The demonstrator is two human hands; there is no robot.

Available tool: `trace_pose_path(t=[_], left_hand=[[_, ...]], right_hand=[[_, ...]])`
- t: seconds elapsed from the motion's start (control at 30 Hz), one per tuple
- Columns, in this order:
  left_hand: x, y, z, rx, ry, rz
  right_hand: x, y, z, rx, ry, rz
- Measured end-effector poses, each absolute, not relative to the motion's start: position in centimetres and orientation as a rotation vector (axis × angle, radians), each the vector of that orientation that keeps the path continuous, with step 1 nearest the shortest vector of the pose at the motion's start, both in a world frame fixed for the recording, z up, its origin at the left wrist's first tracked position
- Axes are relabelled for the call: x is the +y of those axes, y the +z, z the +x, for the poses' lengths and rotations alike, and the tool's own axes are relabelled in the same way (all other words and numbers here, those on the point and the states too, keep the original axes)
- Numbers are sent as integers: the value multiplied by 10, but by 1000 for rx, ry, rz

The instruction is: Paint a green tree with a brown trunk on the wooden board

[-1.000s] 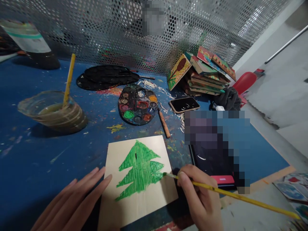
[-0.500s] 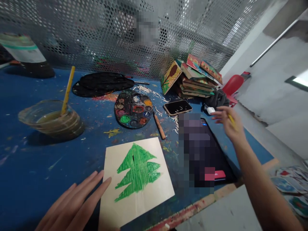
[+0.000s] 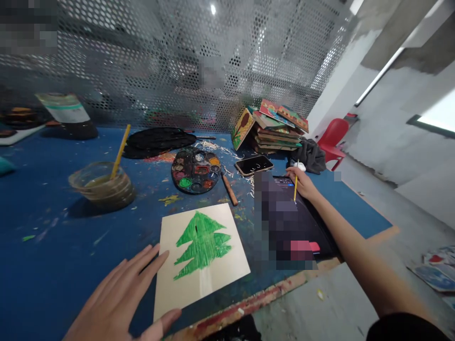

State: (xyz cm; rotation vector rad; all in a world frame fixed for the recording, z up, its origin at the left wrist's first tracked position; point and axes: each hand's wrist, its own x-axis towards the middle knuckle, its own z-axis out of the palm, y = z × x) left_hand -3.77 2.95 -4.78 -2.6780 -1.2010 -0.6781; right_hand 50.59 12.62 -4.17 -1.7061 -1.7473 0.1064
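A pale wooden board [image 3: 216, 289] painted with a green fir tree [image 3: 204, 244] lies on the blue table in front of me. My left hand [image 3: 124, 289] is spread at the board's left edge, fingertips and thumb on or against it. To the right, my right hand [image 3: 302, 182] is over the far end of a dark-screened tablet [image 3: 302, 222]. In its fingers is a thin yellow stick [image 3: 295, 187], pointing down at the screen; I cannot tell whether it is a pencil or a brush. Part of the tablet is blurred out by blocks.
Behind the board are a round paint palette [image 3: 195, 170], a wooden-handled tool [image 3: 229, 188] and a phone [image 3: 254, 165]. A cup of murky water [image 3: 103, 187] holding a yellow stick stands left. Stacked painted boards [image 3: 277, 135] lean near the mesh wall [image 3: 159, 61].
My right hand has come down and left onto the tablet, and its yellow stick now points downward. The view has shifted slightly. My left hand stays by the board, its thumb now showing.
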Motion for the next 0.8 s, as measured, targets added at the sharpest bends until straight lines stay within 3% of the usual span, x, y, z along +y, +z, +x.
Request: trace_pose_path(t=[0.8], left_hand=[[5, -5, -15, -1739, -450, -2743]], right_hand=[[140, -57, 511, -1797, 75, -1510]])
